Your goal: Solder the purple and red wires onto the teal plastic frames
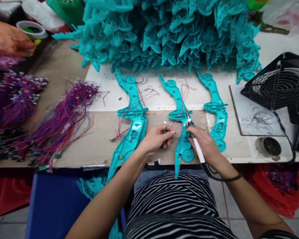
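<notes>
A soldering iron (197, 147) with a white and black handle is gripped in my right hand (204, 142). Its tip points up and away, over the middle of a teal plastic bow-shaped part (175, 96). Thin red and purple wires (183, 91) run across that part. My left hand (160, 136) pinches the ends of these wires just left of the part. To the left lies another teal part (134, 99) with wires laid over it. On the right sits a third teal part (215, 96), where no wires show.
A large pile of teal parts (164, 36) fills the table's back. Bundles of red and purple wires (62, 122) lie at left. A black fan (276, 83), a white board (259, 124) and a small round tin (270, 146) stand at right. Below left is a blue bin (52, 205).
</notes>
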Motion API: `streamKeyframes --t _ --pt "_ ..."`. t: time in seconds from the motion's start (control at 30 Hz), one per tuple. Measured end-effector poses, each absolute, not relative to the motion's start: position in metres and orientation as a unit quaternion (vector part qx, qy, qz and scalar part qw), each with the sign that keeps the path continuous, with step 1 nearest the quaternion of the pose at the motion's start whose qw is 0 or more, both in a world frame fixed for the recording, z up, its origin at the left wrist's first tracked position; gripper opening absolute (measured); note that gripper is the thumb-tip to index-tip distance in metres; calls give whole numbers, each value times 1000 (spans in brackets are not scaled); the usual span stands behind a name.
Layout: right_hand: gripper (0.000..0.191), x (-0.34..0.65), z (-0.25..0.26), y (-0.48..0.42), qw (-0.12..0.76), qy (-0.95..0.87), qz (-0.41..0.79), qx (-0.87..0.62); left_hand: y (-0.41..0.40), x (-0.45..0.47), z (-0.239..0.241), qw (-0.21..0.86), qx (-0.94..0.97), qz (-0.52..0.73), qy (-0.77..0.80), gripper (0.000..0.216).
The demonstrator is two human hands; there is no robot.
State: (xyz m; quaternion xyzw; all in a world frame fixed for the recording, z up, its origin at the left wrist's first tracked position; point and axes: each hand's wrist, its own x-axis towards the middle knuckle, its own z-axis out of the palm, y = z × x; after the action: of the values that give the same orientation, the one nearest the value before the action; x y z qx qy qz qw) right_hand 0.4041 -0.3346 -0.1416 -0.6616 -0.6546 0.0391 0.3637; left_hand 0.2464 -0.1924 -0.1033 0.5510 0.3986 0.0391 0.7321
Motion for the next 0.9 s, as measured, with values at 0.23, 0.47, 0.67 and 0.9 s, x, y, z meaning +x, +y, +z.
streamKeyframes --t 0.23,0.47,0.67,0.9 --pt "39 414 -106 -360 493 -581 17 -648 -206 269 -107 634 670 115 368 11" --pt "29 394 -106 -393 515 -563 4 -647 -212 264 -120 619 699 119 338 9" --pt "32 390 -113 -395 489 -579 6 -653 -210 260 -124 592 737 126 302 9" --pt "32 391 -118 -397 489 -578 10 -654 -211 261 -127 582 746 129 298 9"
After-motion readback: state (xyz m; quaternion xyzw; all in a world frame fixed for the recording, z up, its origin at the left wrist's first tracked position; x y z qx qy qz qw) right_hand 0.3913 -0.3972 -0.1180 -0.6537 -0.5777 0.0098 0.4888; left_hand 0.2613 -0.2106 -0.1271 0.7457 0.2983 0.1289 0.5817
